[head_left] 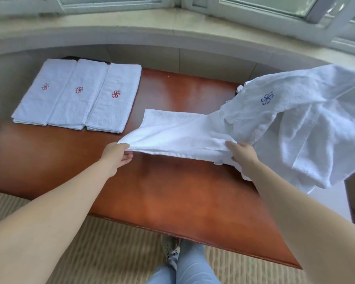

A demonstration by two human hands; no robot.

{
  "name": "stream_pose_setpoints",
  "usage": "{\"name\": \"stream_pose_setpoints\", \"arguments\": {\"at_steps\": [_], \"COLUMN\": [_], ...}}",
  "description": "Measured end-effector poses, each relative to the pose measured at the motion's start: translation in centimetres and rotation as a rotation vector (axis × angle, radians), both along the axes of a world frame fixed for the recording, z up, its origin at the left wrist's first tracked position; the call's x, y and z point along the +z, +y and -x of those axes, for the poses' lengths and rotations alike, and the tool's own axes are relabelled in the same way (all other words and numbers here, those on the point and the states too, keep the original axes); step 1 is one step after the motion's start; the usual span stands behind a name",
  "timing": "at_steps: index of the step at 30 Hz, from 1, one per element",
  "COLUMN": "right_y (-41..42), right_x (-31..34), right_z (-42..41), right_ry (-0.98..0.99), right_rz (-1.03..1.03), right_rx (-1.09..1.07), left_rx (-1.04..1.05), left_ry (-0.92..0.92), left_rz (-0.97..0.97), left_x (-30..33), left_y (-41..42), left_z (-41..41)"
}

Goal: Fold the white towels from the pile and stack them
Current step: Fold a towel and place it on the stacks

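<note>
Between the two hands, a white terry towel was stretched along its near hem, lifted just off the glossy reddish-brown wooden worktop. The left hand had its grip closed on the towel's left corner, thumb on top and fingers curled under, apparently to keep that edge taut. The right hand had its grip closed over bunched cloth at the other end, knuckles up; exactly how much fabric it had gathered could not be told. Pulling the hem straight like this looked like the step of drawing one towel free and squaring it for a first fold.

To the right of the right grip, and touching the held towel, lay the loose heap of rumpled white towels, one showing a blue embroidered flower; part of it hung over the worktop's edge. The held towel seemed partly caught under that heap, so it might drag.

Well beyond the left grip sat three folded white towels with red embroidered flowers, side by side and slightly overlapping, kept clear of the folding space.
</note>
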State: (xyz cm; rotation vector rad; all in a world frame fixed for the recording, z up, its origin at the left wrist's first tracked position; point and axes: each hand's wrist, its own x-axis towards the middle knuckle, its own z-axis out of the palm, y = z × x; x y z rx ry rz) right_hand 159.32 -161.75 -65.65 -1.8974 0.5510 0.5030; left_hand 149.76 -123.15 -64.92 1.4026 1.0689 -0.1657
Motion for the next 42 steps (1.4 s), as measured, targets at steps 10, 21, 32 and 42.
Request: {"name": "stream_pose_setpoints", "arguments": {"at_steps": [10, 21, 32, 42], "right_y": [-0.8, 0.5, 0.1, -3.0], "right_x": [-10.6, -13.3, -6.2, -11.5], "right_z": [8.5, 9.2, 6.4, 12.9], "right_ry": [0.123, 0.184, -0.040, 0.109], "right_rz": [0.477, 0.370, -0.060, 0.305], "right_rx": [0.257, 0.063, 0.025, 0.230], "left_rx": [-0.535, -0.505, -0.094, -0.596], "left_ry": [0.422, 0.298, -0.047, 0.230], "left_rz": [-0.463, -0.620, -0.246, -0.515], "left_x": [-10.5, -13.3, -7.3, -12.4], "left_y": [-1.0, -1.3, -0.5, -0.2], "left_z": [7.6, 6.3, 2.7, 7.3]}}
